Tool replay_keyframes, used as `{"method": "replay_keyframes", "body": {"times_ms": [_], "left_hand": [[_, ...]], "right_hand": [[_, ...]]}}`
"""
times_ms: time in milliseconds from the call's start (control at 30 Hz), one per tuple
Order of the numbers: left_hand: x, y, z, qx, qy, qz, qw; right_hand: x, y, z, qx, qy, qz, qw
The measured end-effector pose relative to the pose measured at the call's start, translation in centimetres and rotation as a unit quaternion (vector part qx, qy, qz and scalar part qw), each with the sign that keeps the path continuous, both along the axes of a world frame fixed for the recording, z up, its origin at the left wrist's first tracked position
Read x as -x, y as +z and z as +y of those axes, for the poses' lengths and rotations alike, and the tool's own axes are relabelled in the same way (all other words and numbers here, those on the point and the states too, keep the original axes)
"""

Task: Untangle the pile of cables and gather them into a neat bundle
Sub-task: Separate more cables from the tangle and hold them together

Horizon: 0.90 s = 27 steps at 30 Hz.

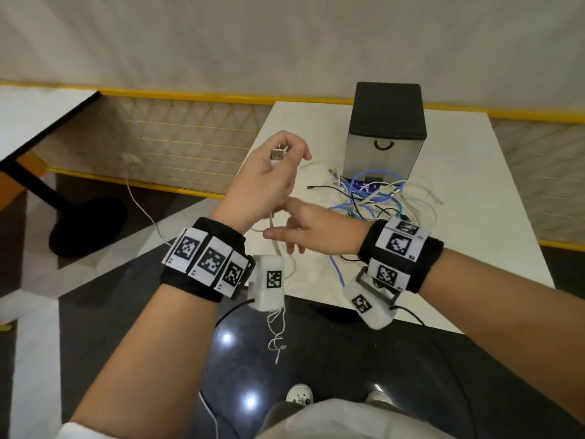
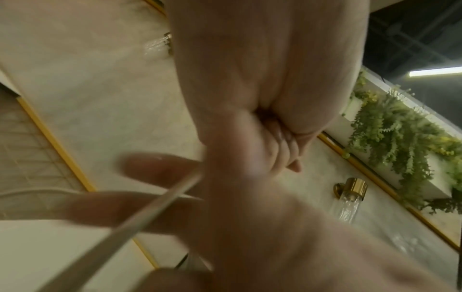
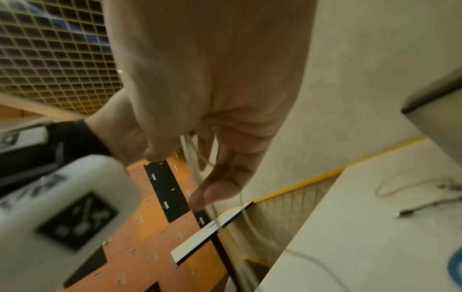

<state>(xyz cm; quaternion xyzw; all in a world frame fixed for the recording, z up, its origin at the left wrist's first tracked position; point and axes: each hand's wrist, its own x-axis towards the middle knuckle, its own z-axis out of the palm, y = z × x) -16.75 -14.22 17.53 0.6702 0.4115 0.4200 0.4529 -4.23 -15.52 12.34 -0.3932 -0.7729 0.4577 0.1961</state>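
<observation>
My left hand [image 1: 286,160] is raised over the table's left edge and pinches the metal USB plug [image 1: 279,153] of a white cable [image 1: 271,221]. That cable drops past my right hand [image 1: 285,236], whose straight fingers [image 2: 150,170] touch it just below the left hand. Its free end dangles in loops below the table edge. In the left wrist view the cable [image 2: 140,223] runs taut across the right fingers. In the right wrist view it [image 3: 198,177] passes between thumb and fingers. The tangled pile of blue, black and white cables [image 1: 370,198] lies on the white table [image 1: 474,172].
A black-topped grey box [image 1: 384,134] with a handle stands behind the pile. Another thin white cable [image 1: 139,198] trails off the table to the left over the floor. A yellow-framed mesh barrier [image 1: 190,141] runs behind, and a second table [image 1: 41,115] stands at left.
</observation>
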Motion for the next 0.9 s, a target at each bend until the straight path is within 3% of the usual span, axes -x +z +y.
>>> {"method": "replay_keyframes", "body": {"times_ms": [133, 200, 367, 633, 800, 900], "left_hand": [[0.4, 1.0, 0.2, 0.001, 0.021, -0.066, 0.998], [1.1, 1.1, 0.3, 0.000, 0.033, -0.083, 0.996], [1.9, 0.3, 0.1, 0.019, 0.050, -0.069, 0.996], [2.8, 1.8, 0.5, -0.008, 0.081, -0.063, 0.995], [3.3, 1.6, 0.0, -0.009, 0.078, -0.059, 0.995], [3.7, 1.3, -0.3, -0.008, 0.077, -0.063, 0.995]], "right_hand": [[1.5, -3.1, -1.3, 0.003, 0.044, -0.014, 0.999], [1.2, -4.3, -1.9, 0.012, 0.066, -0.066, 0.996], [0.5, -4.5, -0.5, -0.095, 0.117, -0.253, 0.956], [1.0, -3.5, -0.5, 0.033, 0.089, -0.099, 0.990], [1.9, -3.1, -1.5, 0.171, 0.110, -0.013, 0.979], [2.4, -3.7, -1.7, 0.171, 0.136, -0.020, 0.976]]}}
